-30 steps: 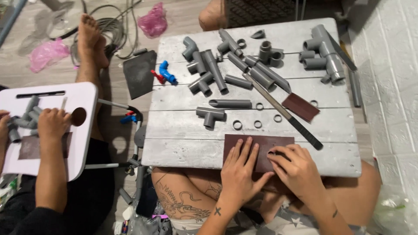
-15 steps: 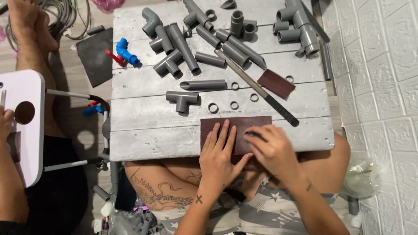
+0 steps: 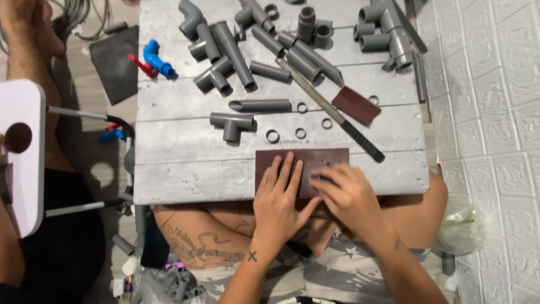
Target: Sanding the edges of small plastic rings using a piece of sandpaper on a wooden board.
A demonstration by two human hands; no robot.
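Observation:
A dark brown sandpaper sheet point(image 3: 315, 159) lies at the near edge of the grey wooden table point(image 3: 185, 169). My left hand point(image 3: 278, 202) rests flat on its left half, fingers spread. My right hand point(image 3: 346, 194) presses down on the sheet's right part with bent fingers; a small object under the fingertips is hidden. Beyond the sheet lie small grey pipe rings point(image 3: 273, 136), a grey tee fitting point(image 3: 232, 124) and a cut grey pipe point(image 3: 260, 105).
Several grey pipes and fittings point(image 3: 304, 53) cover the far table. A long file with a black handle point(image 3: 337, 115), a second sandpaper piece point(image 3: 355, 105) and a blue fitting point(image 3: 157, 62) lie there. Another person sits left beside a white folding table point(image 3: 25, 152). White wall at right.
The view has shifted right and forward, so the table sits lower left in frame. Both hands stay on the sandpaper; the right hand has slid slightly left on it.

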